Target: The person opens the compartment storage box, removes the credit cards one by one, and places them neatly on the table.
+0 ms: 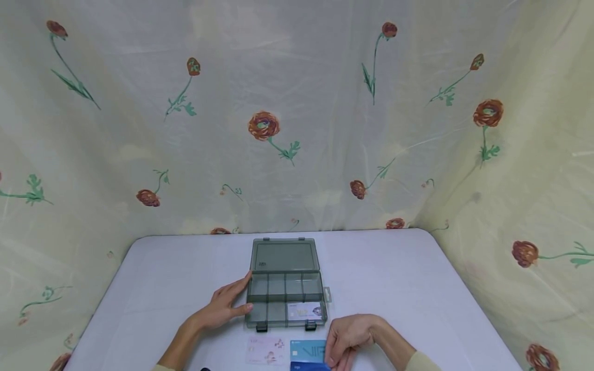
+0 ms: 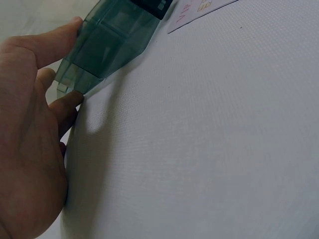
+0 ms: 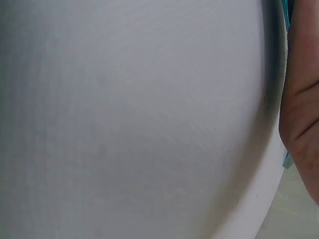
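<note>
A translucent grey-green divided box (image 1: 277, 312) stands on the table with its lid (image 1: 285, 256) laid back. A pale printed card (image 1: 304, 311) lies in its front right compartment. My left hand (image 1: 223, 305) rests against the box's left side, fingers and thumb extended and spread along the wall. In front of the box lie a pink card (image 1: 264, 350) and a teal VIP card (image 1: 307, 350). A blue card (image 1: 306, 367) overlaps the teal one's near edge. My right hand (image 1: 349, 337) pinches the blue card at its right corner with curled fingers, its thumb partly hidden.
The white table (image 1: 394, 278) runs back to a flower-printed curtain (image 1: 320, 129) that hangs behind and at both sides. A hanging tab (image 1: 327, 294) sticks out from the box's right side. A small dark object (image 1: 205, 369) shows at the bottom edge of the head view.
</note>
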The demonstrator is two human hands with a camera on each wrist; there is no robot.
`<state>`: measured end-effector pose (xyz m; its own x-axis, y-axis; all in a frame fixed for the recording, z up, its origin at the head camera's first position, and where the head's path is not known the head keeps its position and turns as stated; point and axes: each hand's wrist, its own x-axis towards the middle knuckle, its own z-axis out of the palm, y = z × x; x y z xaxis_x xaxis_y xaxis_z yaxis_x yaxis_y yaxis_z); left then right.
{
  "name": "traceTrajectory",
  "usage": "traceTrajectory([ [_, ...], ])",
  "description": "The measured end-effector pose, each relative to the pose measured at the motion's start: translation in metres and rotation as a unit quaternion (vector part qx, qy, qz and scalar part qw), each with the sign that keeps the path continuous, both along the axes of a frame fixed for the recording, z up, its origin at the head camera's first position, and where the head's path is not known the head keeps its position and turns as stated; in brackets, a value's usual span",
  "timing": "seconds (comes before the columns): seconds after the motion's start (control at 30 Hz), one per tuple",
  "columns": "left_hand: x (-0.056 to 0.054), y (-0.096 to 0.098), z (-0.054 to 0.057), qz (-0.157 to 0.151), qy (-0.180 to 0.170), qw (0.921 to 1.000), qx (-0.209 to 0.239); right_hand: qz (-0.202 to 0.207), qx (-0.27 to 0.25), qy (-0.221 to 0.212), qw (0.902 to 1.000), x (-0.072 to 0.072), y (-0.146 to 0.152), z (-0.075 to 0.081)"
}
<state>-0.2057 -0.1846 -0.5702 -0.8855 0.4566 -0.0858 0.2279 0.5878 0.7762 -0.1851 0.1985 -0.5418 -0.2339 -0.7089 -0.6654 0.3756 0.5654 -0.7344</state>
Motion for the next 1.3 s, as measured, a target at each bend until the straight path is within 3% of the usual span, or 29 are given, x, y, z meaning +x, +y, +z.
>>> traceTrajectory([
  [0.67,0.0,0.0,0.0,0.001,-0.004,1.0,-0.001,0.038,0.047,0.007,0.9982,-0.002,-0.008,-0.001],
  [0.9,0.0,0.0,0.002,-0.001,-0.005,1.0,-0.001,0.036,0.049,0.032,0.9977,-0.003,-0.011,0.0],
  [1.3,0.0,0.0,0.001,-0.006,-0.006,1.0,0.002,0.044,0.056,0.026,0.9971,-0.005,-0.012,0.002],
])
